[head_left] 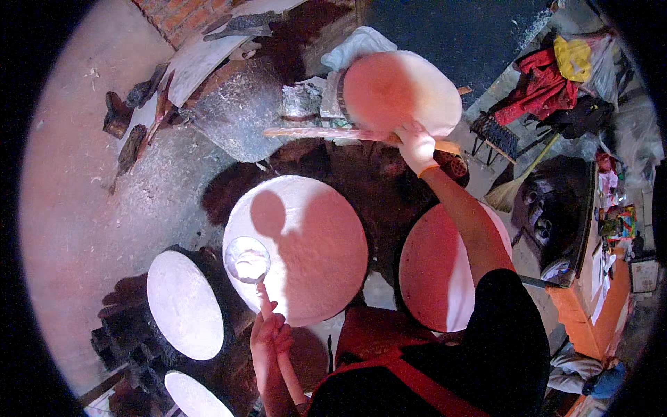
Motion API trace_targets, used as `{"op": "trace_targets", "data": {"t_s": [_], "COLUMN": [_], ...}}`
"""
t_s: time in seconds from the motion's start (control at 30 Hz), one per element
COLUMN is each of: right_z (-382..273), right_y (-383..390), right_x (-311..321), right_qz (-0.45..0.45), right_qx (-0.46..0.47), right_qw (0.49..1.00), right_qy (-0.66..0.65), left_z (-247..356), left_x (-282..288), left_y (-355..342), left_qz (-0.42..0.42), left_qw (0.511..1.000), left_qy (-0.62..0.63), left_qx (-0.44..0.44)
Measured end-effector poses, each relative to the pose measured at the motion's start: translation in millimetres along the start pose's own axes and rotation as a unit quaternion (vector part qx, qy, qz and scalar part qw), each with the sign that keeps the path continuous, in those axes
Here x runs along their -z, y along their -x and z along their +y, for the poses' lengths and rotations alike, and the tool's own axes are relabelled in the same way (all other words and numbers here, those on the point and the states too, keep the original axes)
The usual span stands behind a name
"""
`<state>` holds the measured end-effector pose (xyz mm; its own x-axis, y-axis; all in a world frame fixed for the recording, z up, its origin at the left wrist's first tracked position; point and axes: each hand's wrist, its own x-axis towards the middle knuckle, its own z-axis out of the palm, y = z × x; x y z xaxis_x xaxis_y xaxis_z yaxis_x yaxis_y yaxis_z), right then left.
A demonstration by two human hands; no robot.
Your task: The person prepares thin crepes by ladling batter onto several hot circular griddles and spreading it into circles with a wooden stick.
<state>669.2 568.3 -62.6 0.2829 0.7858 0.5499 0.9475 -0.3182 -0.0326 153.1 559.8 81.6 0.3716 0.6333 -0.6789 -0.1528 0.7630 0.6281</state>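
Observation:
My left hand [272, 335] is closed round the wooden handle of a ladle [244, 254]. Its round bowl holds something white and hangs over the left part of a large round white surface [326, 236]. Far ahead, my right hand [417, 146], in a white glove, is closed on a long flat wooden stick [326, 132] that sticks out on both sides of it. That hand is at the near edge of another round white disc [438, 90], and its fingertips overlap the disc. Whether they touch it I cannot tell.
Another round surface [431, 271] lies under my right forearm. White ovals [184, 306] stand at the left, beside dark stacked blocks [132, 347]. A broom [531, 170], a brush [497, 135], red cloth [538, 83] and an orange cabinet [587, 320] are at the right.

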Motion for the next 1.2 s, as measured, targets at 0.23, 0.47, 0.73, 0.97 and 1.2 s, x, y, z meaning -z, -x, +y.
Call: {"op": "trace_targets", "data": {"t_s": [0.23,0.47,0.73,0.97,1.2], "right_z": [-14.5,79.4,134.4,69.4,62.3], "right_y": [28.8,206.0,496.9,519.6,482.2], "right_x": [60.4,229.2,255.3,224.6,241.3], "right_qz": [-0.100,-0.123,-0.150,-0.075,-0.010], "right_qx": [-0.145,-0.348,-0.583,-0.563,-0.594], "right_qw": [0.984,0.834,0.656,0.523,0.417], "right_qy": [-0.016,-0.409,-0.455,-0.635,-0.688], "left_z": [-46.8,-164.8,-284.3,-316.9,-341.6], "left_x": [-24.8,-50.7,-89.4,-117.7,-105.7], "left_y": [55.4,138.8,239.5,288.3,323.9], "left_qz": [0.005,-0.093,-0.067,-0.012,0.009], "left_qw": [0.999,0.969,0.909,0.923,0.926], "left_qy": [0.018,0.228,0.406,0.383,0.377], "left_qx": [-0.046,-0.022,0.068,0.039,-0.005]}}
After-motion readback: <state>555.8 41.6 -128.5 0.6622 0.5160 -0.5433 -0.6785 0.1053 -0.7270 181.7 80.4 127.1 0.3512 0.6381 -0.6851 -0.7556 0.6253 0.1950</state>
